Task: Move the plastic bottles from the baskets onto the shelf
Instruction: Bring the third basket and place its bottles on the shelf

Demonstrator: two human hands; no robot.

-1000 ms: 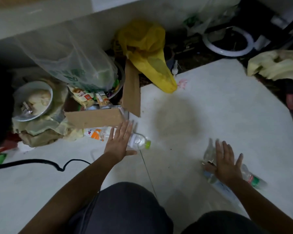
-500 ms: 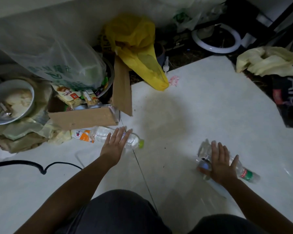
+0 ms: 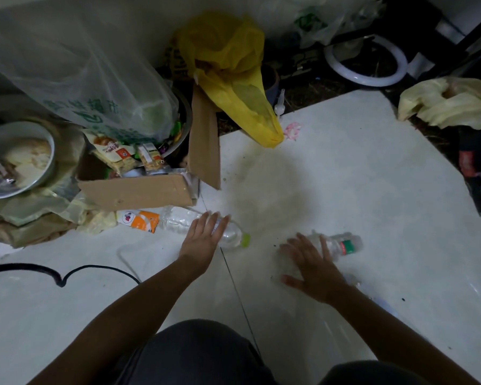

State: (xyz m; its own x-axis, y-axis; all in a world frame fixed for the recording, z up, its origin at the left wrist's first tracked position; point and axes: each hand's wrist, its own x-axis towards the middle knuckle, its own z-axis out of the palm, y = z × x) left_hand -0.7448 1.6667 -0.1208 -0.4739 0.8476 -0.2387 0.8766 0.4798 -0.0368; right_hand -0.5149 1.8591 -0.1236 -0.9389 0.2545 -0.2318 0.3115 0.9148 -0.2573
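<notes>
1. Low in the middle of the frame, the left hand lies flat, fingers straight, on a clear bottle with a green cap; it grips nothing.
2. Right of it, the right hand, fingers spread, rests on a bottle with a red label, not curled round it.
3. These 2 bottles lie on the white floor. No shelf or basket shows, so the shelving looks wholly undone.

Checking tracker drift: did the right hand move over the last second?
Yes. The right hand moved left, closer to the floor tile seam.
</notes>
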